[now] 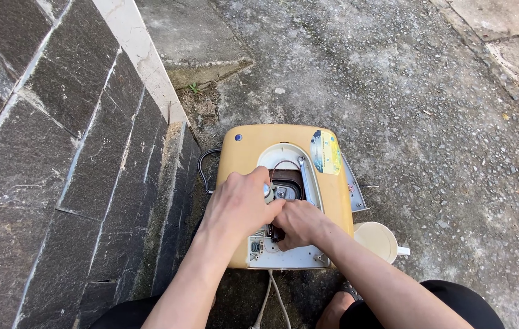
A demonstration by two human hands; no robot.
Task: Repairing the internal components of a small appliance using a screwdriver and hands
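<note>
1. Both forearms reach down from the camera to the yellow appliance [244,152] lying on the concrete ground [430,122].
2. Left hand [241,204] has its fingers curled around a small grey part [268,192].
3. Right hand [299,222] pinches inside the open white compartment [284,256]; what it grips is hidden.
4. Cream lid [376,239] lies just beside the appliance; a stone wall [58,152] stands on the left.
</note>
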